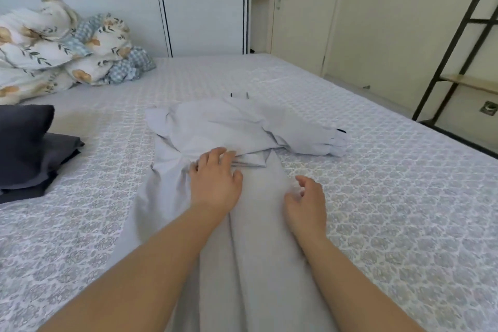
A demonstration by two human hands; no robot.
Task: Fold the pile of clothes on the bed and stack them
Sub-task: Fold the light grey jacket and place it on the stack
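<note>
Dark grey folded clothes (27,151) already lay stacked at frame left, while the flat left hand (215,183) and loosely curled, empty right hand (305,199) were, it seemed, mid-fold on the pale grey garment (229,127) at centre.

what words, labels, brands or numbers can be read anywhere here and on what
No text can be read in this view.
Light grey garment: a small dark tag at its far edge and another on the sleeve cuff, both too small to read.
Dark folded clothes: no label visible.
Floral bedding and bed cover: patterns only, no lettering.
</note>
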